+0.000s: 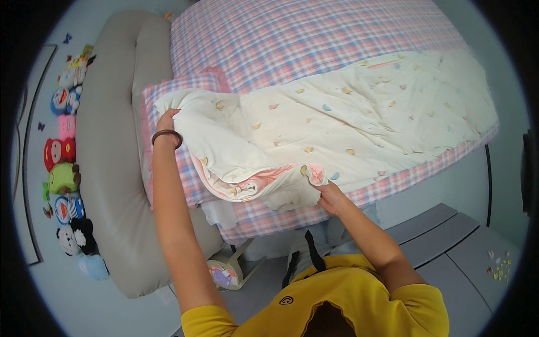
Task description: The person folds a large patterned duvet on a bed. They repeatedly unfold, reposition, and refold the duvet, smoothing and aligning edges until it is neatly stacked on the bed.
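Observation:
A white quilt (311, 122) with small yellow, pink and blue printed shapes lies across the bed, its near-left part lifted and folded. My left hand (168, 122), with a dark bangle at the wrist, grips the quilt's upper left edge above a plaid pillow (185, 177) with a pink ruffle. My right hand (331, 198) grips the quilt's near edge, beside a bunched part showing pink lining (269, 179). Between the two hands the edge sags in a curve. A pink and blue plaid bed sheet (269, 42) shows beyond the quilt and along the near side.
A padded grey headboard (105, 147) stands at the left, with several plush toys (63, 177) along its far side. A small pale container (227, 274) with things in it is below the bed's near-left corner. Grey panels (446, 236) lie at the lower right.

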